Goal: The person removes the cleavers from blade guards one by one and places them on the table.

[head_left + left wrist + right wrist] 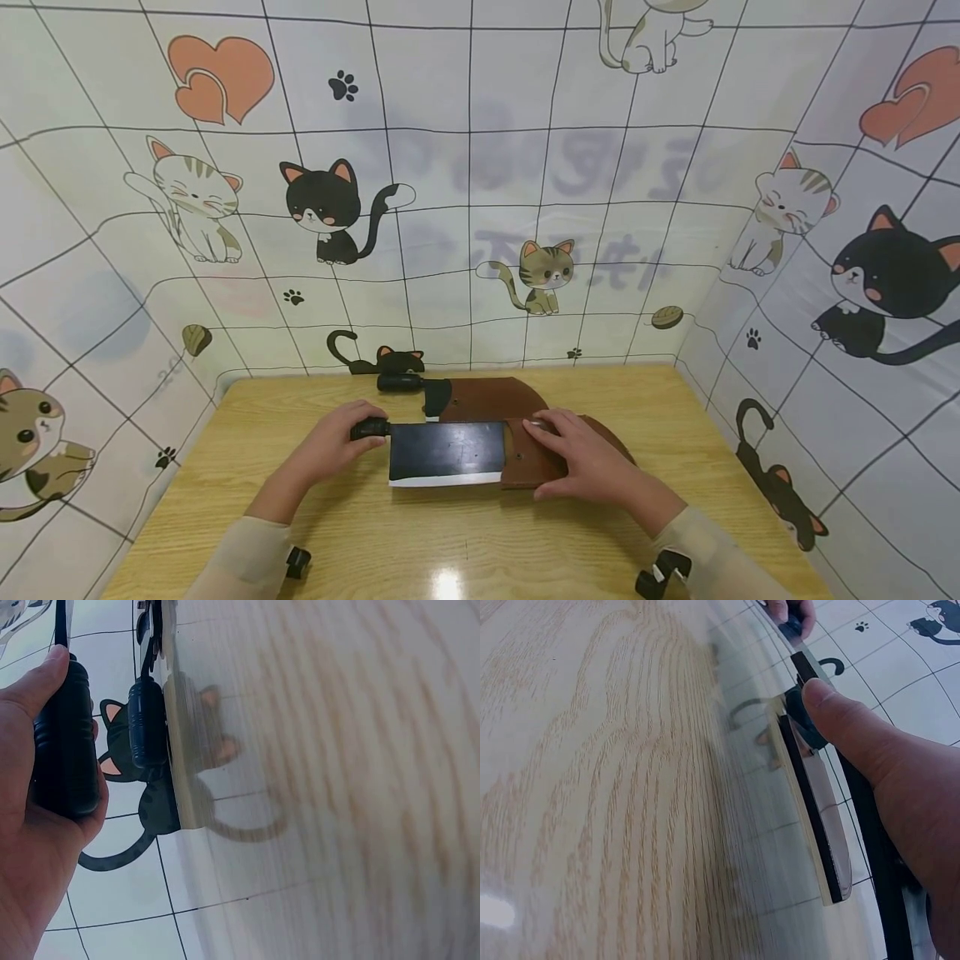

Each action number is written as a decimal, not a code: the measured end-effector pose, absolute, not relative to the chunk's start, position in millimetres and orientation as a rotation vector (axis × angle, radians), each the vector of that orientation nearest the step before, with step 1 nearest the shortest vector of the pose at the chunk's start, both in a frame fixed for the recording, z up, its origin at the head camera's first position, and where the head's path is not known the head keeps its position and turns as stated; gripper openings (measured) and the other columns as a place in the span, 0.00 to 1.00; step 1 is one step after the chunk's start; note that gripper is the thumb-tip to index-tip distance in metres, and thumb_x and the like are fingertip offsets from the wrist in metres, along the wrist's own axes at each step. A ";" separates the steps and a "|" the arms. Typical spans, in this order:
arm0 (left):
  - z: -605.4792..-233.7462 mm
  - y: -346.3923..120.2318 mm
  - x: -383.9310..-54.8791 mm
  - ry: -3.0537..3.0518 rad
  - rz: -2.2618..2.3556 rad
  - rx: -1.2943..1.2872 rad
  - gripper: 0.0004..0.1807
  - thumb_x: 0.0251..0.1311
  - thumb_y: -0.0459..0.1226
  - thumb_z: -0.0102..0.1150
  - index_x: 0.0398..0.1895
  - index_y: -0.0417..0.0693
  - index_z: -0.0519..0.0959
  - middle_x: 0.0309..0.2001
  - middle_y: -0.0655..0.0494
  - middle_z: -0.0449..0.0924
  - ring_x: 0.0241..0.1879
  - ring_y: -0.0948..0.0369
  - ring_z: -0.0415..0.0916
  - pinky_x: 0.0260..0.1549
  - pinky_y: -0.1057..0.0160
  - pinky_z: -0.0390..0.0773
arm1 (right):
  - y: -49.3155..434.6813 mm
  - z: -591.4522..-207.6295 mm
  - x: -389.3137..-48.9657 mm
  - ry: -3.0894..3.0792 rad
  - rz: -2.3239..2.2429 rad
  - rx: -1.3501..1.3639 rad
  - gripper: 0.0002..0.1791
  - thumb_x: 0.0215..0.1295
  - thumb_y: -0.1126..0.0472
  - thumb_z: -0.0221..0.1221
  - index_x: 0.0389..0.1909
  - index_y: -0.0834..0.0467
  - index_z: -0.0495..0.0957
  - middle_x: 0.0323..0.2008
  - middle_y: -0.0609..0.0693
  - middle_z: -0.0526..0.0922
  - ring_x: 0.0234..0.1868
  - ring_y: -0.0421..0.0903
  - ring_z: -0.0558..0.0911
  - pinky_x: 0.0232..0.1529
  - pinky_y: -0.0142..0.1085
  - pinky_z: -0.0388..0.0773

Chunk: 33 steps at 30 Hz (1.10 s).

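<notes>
A cleaver (447, 450) with a dark blade and a bright lower edge lies crosswise in front of the person. Its black ridged handle (67, 742) is gripped by the left hand (337, 446), thumb along one side. The blade's right end meets a brown sheath (517, 475); how far it reaches inside is hidden. Across that sheath lies the right hand (588, 462), holding it with the thumb on the lower edge and the fingers over the upper part. In the right wrist view the right thumb (847, 724) presses on the sheath's side.
Behind the cleaver, a second knife with a black handle (400, 382) lies in another brown sheath (495, 398) near the back edge of the wooden table (300, 533). A white cloth with cat drawings (435, 183) hangs around the table's back and sides.
</notes>
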<state>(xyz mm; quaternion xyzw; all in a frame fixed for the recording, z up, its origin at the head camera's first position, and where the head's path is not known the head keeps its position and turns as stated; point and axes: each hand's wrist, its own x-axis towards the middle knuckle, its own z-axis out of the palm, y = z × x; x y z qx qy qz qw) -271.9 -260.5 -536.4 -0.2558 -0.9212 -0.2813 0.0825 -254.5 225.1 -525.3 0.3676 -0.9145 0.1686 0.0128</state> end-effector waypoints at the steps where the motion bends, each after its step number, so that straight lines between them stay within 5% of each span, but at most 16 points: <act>1: -536.2 -260.7 -271.8 -2.751 -0.839 -0.764 0.17 0.71 0.43 0.77 0.59 0.56 0.86 0.54 0.62 0.85 0.52 0.58 0.82 0.52 0.46 0.83 | 225.4 -525.7 -254.9 -2.846 0.524 1.149 0.64 0.56 0.30 0.80 0.88 0.49 0.62 0.82 0.54 0.64 0.82 0.57 0.63 0.76 0.62 0.69; 10: -535.6 -268.4 -271.1 -2.741 -0.836 -0.704 0.17 0.69 0.40 0.78 0.58 0.54 0.87 0.56 0.59 0.87 0.56 0.53 0.84 0.55 0.41 0.83 | 236.4 -525.2 -256.8 -2.817 0.520 1.128 0.63 0.54 0.31 0.81 0.87 0.52 0.65 0.80 0.54 0.66 0.80 0.58 0.66 0.74 0.62 0.71; 33: -541.3 -288.9 -270.8 -2.769 -0.871 -0.739 0.18 0.69 0.40 0.78 0.59 0.50 0.87 0.54 0.61 0.86 0.51 0.57 0.83 0.50 0.46 0.82 | 268.9 -530.7 -261.2 -2.875 0.574 1.065 0.61 0.52 0.33 0.84 0.85 0.48 0.69 0.80 0.56 0.69 0.80 0.59 0.67 0.73 0.65 0.70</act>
